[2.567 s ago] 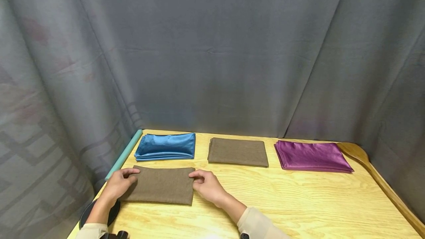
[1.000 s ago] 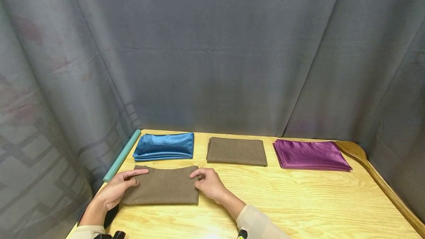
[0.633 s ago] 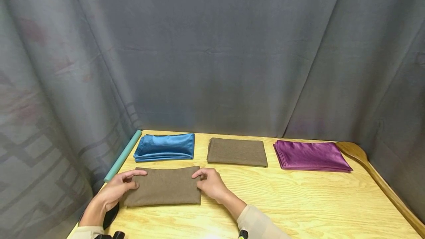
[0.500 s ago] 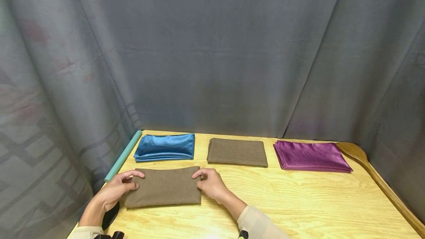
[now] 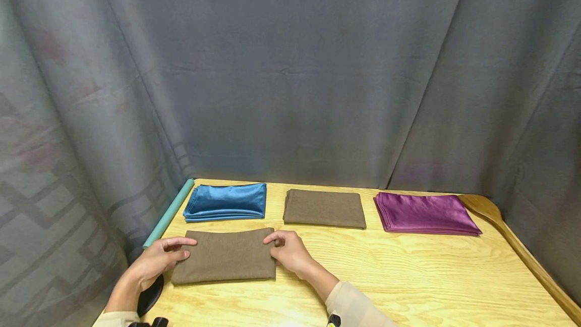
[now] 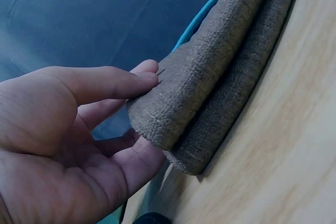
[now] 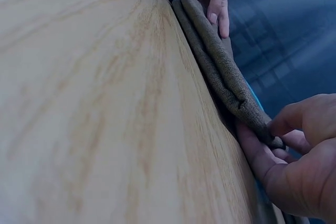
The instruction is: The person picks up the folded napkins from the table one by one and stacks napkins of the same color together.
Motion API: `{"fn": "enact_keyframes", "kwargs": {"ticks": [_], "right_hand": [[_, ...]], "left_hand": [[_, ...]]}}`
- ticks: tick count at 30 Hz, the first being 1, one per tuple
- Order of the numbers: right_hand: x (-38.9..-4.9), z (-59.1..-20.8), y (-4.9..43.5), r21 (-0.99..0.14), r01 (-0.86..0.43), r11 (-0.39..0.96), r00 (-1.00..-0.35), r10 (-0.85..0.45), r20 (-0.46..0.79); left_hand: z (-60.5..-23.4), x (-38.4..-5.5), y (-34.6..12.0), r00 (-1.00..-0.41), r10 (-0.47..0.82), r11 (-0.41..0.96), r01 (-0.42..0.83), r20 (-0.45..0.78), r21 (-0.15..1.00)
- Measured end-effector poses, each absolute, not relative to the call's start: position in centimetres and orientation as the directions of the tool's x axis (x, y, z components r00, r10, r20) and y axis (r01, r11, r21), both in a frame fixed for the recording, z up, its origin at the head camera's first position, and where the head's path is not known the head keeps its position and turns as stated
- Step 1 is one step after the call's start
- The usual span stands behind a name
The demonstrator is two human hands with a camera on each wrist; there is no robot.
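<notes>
A folded brown cloth [image 5: 227,256] lies at the left front of the table, its thick layered edge plain in the left wrist view. At its left end my left hand [image 5: 153,262] holds it, the thumb [image 6: 113,83] on the upper layer and fingers at the side and underneath. My right hand [image 5: 290,254] pinches the right end; in the right wrist view a finger [image 7: 254,148] goes beneath the cloth [image 7: 223,66]. Behind it in a row lie a folded blue satin cloth [image 5: 227,202], a second folded brown cloth [image 5: 324,208] and a folded purple satin cloth [image 5: 426,213].
A long wooden spoon-like utensil [image 5: 513,236] lies along the table's right edge. On the left edge is a teal rod [image 5: 169,213]. A black round object [image 5: 150,296] is partly hidden by my left forearm. Grey curtains [image 5: 290,74] hang behind the table.
The front brown cloth has shifted slightly to the right, with both hands on its ends. My left hand's fingers have drawn back a little toward the cloth's left edge. The back cloths have stayed put.
</notes>
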State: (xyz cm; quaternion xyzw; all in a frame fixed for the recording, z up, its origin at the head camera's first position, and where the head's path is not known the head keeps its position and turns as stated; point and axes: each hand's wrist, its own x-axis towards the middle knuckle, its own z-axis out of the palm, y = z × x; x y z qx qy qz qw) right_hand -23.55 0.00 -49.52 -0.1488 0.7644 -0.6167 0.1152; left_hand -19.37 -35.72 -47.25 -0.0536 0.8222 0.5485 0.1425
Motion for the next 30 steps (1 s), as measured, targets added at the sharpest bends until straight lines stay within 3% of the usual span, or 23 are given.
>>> {"fn": "enact_keyframes", "kwargs": {"ticks": [10, 30], "right_hand": [[-24.0, -48.6, 1.1, -0.992, -0.054, 0.118, -0.923, -0.385, 0.005], [-27.7, -43.7, 9.2, -0.989, -0.076, 0.128, -0.979, -0.196, 0.05]], "left_hand": [[-46.1, -19.3, -35.3, -0.97, 0.087, 0.394, -0.176, -0.227, 0.902], [-42.1, -23.9, -27.7, -0.969, 0.245, 0.28, 0.084, 0.013, 0.956]]}}
